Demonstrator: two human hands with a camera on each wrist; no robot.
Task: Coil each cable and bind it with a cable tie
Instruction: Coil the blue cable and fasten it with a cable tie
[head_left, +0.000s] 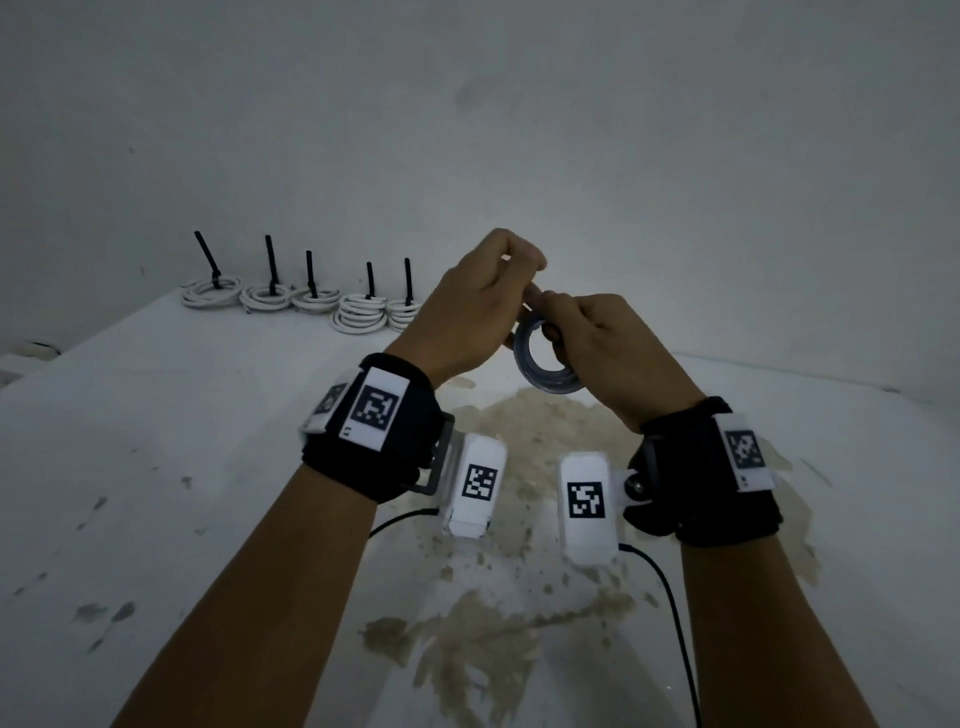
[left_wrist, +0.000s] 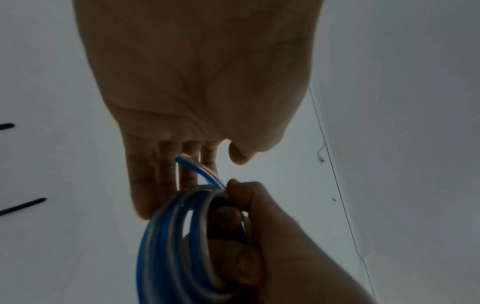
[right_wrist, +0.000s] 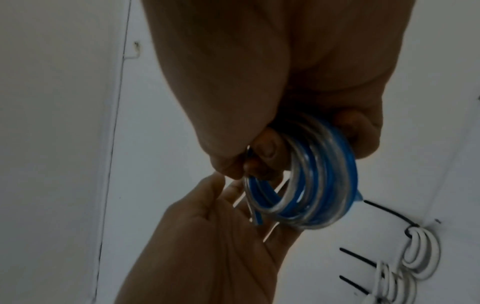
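While raised clear above the table (head_left: 156, 467), grips the coiled cable (head_left: 546, 370) in the right hand (head_left: 597, 348): thumb hooked through the ring, the other fingers curled round its outer side, pinching the turns together at the top. Seen from the right wrist as blue and clear strands wound side by side in several loops, hanging below the knuckles. Shows as a small round coil, upright, edge partly toward the head camera.

Meets the left hand (head_left: 467, 301) just beside and a little above, nearly knuckle to knuckle. Has the cable's short free end (left_wrist: 197, 172) running up from the coil to the left fingers (left_wrist: 166, 174) and lying against them. Looks bent at the knuckles from the head view, nearly straight from both wrist views, thumb standing apart; cannot tell whether those fingers close on the end or only touch it.

Further down the arms: black wrist straps (head_left: 384, 447) with square printed markers, a white camera block (head_left: 475, 483) hanging under each wrist, a thin black lead (head_left: 675, 623) trailing from the right one.

Below the hands, a brown worn patch (head_left: 519, 649) across the white tabletop, with small dark flecks to the left.

At the far edge, against the grey wall (head_left: 519, 104) and well apart from the hands: five white cable coils (head_left: 210, 292) in a row, each bound with a black cable tie (head_left: 270, 262) whose tail sticks up. Lie flat, neighbours touching or nearly so.
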